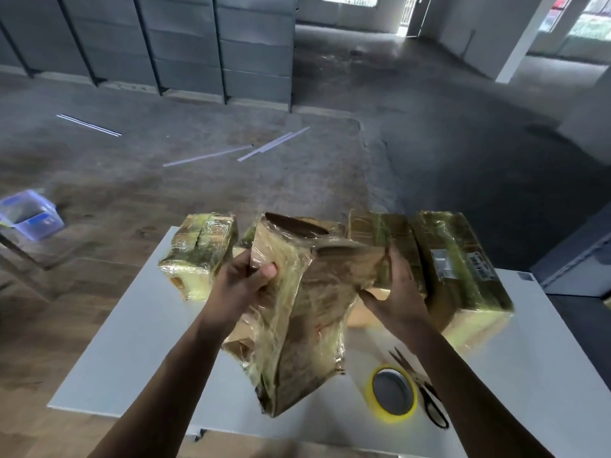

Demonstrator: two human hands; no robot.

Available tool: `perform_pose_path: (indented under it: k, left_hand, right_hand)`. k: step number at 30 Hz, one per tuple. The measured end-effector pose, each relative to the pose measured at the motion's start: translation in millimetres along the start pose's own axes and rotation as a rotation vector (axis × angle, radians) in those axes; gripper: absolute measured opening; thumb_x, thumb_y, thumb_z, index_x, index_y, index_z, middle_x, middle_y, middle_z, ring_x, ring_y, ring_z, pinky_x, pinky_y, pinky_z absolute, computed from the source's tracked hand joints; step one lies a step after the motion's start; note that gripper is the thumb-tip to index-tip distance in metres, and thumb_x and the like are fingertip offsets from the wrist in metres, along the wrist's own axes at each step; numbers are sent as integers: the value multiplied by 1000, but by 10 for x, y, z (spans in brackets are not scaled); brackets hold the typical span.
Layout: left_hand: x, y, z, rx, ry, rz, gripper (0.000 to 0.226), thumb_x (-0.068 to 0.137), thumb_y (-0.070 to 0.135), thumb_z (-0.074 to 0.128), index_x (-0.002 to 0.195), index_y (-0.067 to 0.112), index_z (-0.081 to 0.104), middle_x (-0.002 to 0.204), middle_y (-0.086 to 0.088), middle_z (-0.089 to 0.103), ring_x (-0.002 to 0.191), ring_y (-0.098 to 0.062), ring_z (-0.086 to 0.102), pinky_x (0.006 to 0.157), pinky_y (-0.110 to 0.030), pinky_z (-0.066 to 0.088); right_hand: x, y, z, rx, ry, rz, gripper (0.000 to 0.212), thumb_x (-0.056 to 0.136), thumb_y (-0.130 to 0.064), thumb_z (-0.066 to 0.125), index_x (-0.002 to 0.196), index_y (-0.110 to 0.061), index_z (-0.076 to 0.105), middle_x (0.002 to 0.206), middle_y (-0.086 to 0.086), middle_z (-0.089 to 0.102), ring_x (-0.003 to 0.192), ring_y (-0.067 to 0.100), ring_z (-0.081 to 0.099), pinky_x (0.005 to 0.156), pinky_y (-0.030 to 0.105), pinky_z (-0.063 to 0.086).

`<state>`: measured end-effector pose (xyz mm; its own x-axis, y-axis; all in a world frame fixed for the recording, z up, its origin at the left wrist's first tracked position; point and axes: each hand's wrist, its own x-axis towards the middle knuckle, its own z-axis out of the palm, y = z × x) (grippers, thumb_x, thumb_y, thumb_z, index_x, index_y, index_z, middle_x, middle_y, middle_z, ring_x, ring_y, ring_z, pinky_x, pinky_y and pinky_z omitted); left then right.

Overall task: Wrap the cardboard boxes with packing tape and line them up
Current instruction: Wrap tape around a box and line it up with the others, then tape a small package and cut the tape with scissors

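Note:
A crumpled, tape-wrapped cardboard box (297, 319) is held tilted above the white table (132, 342). My left hand (243, 279) grips its upper left edge, thumb over the front. My right hand (395, 292) holds its right side, fingers curled round the edge. A small wrapped box (198, 252) lies at the table's far left. Two larger wrapped boxes (463, 269) lie side by side at the far right. A yellow roll of packing tape (391, 395) lies flat near the front right.
Black-handled scissors (426, 391) lie just right of the tape roll. A clear plastic bin (29, 214) stands on the floor to the left. Thin white strips (211, 155) lie on the concrete floor beyond the table. Grey racks line the back wall.

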<state>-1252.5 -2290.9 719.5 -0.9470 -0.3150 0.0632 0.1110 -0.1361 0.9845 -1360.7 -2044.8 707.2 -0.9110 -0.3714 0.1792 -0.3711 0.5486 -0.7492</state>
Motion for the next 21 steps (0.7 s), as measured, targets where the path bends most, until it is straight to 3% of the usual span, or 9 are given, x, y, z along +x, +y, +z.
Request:
perform_pose_path:
  k: [2, 4, 8, 11, 13, 15, 17, 19, 21]
  left_hand:
    - [60, -4, -4, 34, -10, -21, 5, 81, 17, 72, 78, 17, 67, 65, -2, 61, 56, -17, 58, 51, -28, 47]
    - [127, -18, 26, 120, -43, -47, 12, 80, 14, 73, 83, 6, 65, 67, -6, 64, 59, -21, 62, 52, -30, 52]
    - [235, -14, 120, 279, -112, -45, 13, 82, 6, 72, 74, 10, 62, 63, -3, 62, 56, -15, 61, 48, -26, 51]
    - [342, 31, 138, 327, -125, -15, 11, 84, 9, 71, 77, 16, 66, 69, 2, 66, 61, -11, 63, 53, -23, 51]
    - [446, 88, 115, 365, -132, -4, 9, 86, 12, 70, 91, 19, 68, 81, 7, 72, 70, -3, 66, 59, -15, 50]
    - [561, 168, 33, 470, -128, -7, 19, 88, 21, 68, 107, 21, 66, 92, 10, 72, 77, 3, 66, 65, -11, 50]
    - [629, 244, -81, 592, -108, 37, 18, 90, 24, 65, 108, 25, 67, 86, 18, 70, 75, 9, 63, 65, -9, 48]
    - [662, 296, -157, 636, -30, 165, 14, 93, 26, 61, 103, 31, 69, 84, 22, 70, 73, 9, 61, 68, -12, 47]
    - [683, 326, -118, 643, 11, 283, 30, 91, 40, 54, 113, 26, 68, 108, 13, 68, 92, 2, 62, 83, -14, 46]
  right_hand:
    - [-13, -91, -105, 8, -45, -76, 104, 73, -24, 84, 147, -48, 15, 140, -41, 17, 132, -16, 17, 106, 8, 19]
    - [-13, -231, -191, -12, -187, -124, 101, 69, -30, 86, 132, -68, 17, 127, -59, 14, 119, -35, 15, 93, -8, 16]
    - [71, -411, -209, 5, -391, -133, 78, 68, -29, 86, 131, -51, 47, 113, -50, 45, 105, -32, 40, 80, -7, 30]
    - [119, -399, -226, 12, -372, -86, 48, 75, -26, 81, 101, -60, 59, 95, -40, 63, 94, -19, 56, 74, 2, 40]
    - [148, -369, -288, 2, -320, -31, 25, 78, -28, 78, 93, -44, 66, 91, -22, 70, 89, -7, 63, 76, 15, 48]
    - [184, -317, -402, 17, -219, 17, 13, 81, -28, 75, 89, -35, 67, 86, -19, 71, 85, -5, 64, 72, 14, 48]
    - [211, -284, -533, 69, -105, 53, 8, 84, -28, 72, 88, -32, 67, 83, -23, 70, 82, -7, 64, 70, 12, 46]
    - [232, -269, -632, 130, -20, 119, 12, 87, -31, 70, 97, -25, 69, 88, -11, 73, 88, 5, 68, 80, 28, 53]
    - [251, -266, -676, 157, 52, 187, 15, 88, -35, 68, 100, -27, 69, 93, -6, 73, 92, 12, 68, 85, 39, 55]
